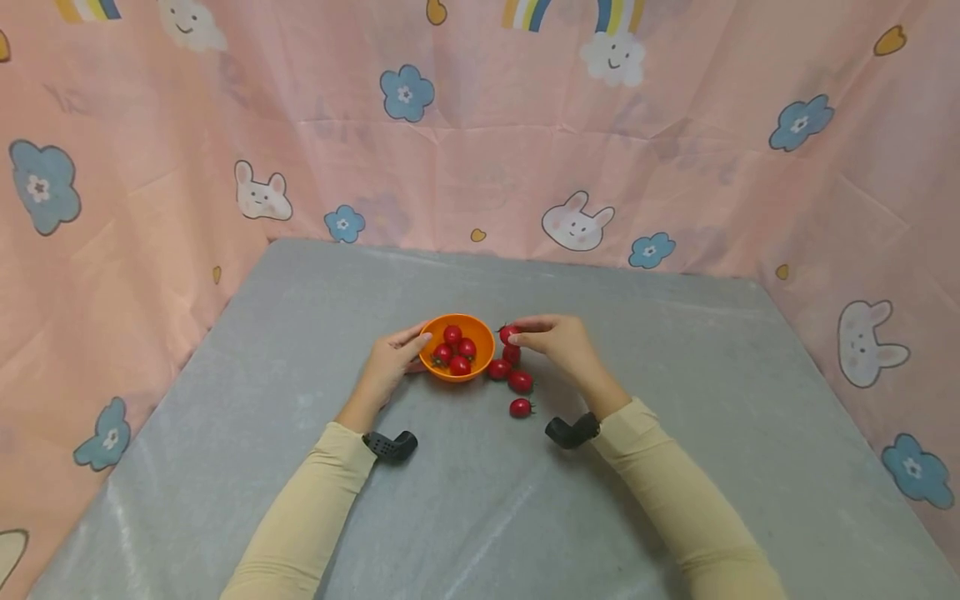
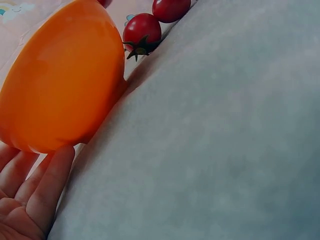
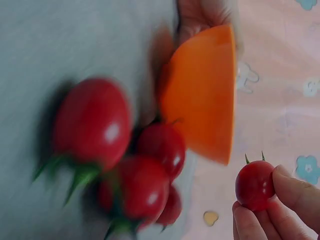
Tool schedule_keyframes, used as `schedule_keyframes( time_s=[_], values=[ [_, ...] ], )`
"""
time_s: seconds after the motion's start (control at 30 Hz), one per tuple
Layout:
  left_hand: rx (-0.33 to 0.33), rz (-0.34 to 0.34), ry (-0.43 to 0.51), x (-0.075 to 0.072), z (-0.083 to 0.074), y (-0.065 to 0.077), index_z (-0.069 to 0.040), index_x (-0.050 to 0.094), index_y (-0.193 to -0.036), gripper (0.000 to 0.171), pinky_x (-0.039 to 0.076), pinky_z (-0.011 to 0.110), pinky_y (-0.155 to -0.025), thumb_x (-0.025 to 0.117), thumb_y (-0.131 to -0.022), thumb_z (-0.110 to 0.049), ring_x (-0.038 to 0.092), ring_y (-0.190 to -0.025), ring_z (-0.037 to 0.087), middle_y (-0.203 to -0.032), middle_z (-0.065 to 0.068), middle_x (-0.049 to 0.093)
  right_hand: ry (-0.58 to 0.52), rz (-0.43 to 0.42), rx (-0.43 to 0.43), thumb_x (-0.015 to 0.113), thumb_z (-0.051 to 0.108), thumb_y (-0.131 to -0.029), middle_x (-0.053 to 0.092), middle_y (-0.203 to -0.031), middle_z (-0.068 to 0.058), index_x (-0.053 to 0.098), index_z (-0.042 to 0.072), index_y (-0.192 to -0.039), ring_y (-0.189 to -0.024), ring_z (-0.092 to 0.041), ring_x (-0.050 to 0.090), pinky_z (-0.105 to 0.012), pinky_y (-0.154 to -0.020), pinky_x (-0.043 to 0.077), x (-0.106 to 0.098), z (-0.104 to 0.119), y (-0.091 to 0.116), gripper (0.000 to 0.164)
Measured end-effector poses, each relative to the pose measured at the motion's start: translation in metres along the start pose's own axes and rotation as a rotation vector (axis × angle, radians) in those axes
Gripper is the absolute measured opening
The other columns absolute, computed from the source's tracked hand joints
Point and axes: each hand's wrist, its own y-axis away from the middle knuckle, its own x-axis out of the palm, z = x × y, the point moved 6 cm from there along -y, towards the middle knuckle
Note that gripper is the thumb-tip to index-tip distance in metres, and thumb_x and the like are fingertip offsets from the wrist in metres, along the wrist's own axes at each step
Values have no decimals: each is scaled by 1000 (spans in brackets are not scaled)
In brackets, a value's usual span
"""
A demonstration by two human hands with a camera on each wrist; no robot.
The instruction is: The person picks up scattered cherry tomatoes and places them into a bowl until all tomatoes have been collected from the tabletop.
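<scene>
An orange bowl (image 1: pixel 482 337) with several red cherry tomatoes (image 1: pixel 460 365) inside sits near the middle of the table. My left hand (image 1: pixel 388 360) grips its left side, the thumb over the rim and the fingers against the outer wall, as the left wrist view shows. Just right of the bowl, my right hand (image 1: pixel 564 340) pinches one cherry tomato (image 3: pixel 254 185) between thumb and fingers, its green stalk end showing in the right wrist view. Below that hand, several loose cherry tomatoes (image 1: pixel 521 382) lie on the table beside the bowl.
Grey cloth covers the table (image 1: pixel 465 500). A pink patterned curtain (image 1: pixel 480 158) hangs along the back and both sides. One loose tomato (image 1: pixel 521 407) lies slightly nearer the front than the others. Each wrist carries a black camera mount (image 1: pixel 573 431).
</scene>
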Motion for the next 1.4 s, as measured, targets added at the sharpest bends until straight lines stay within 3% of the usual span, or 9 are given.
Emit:
schedule_keyframes(
  time_s=[0.47,0.9,1.07,1.13,1.3,1.4],
  values=[
    [-1,7,-1,0,-1,0,-13,57,-129,45,56,30,-77,63,-88,-32,62,-103,14,-131,5,56,-57,28,-31,77,32,-75,70,-103,1,73,21,-100,-113,-18,51,-40,-99,43,36,30,-8,27],
    [12,12,-7,0,-3,0,-12,57,-128,45,56,29,-77,63,-89,-32,62,-103,14,-130,6,56,-18,27,-60,80,27,-72,70,-105,0,75,20,-94,-102,-16,56,-29,-83,51,59,34,-13,23],
    [15,16,-3,0,-3,0,-11,58,-128,45,56,30,-78,63,-89,-33,62,-103,17,-130,7,57,14,24,-66,79,28,-73,69,-106,1,75,22,-94,-85,-19,57,-23,-64,51,66,34,-11,22],
    [15,15,-6,0,-3,0,-12,58,-128,45,56,31,-78,62,-88,-34,62,-104,18,-130,7,57,12,35,-75,80,27,-73,70,-103,2,76,22,-94,-84,-18,57,-22,-63,53,69,36,-10,22],
    [2,9,7,0,-3,1,-12,58,-127,46,56,32,-78,64,-87,-35,63,-102,17,-129,7,57,4,62,-118,81,24,-71,71,-101,0,76,16,-95,-104,-16,56,-26,-81,55,75,39,-8,26],
    [1,13,8,0,-3,0,-12,58,-127,46,56,31,-79,63,-88,-35,63,-102,15,-129,7,57,40,62,-133,82,25,-70,70,-104,-1,75,15,-96,-106,-19,55,-29,-84,54,79,40,-6,28]
  ],
)
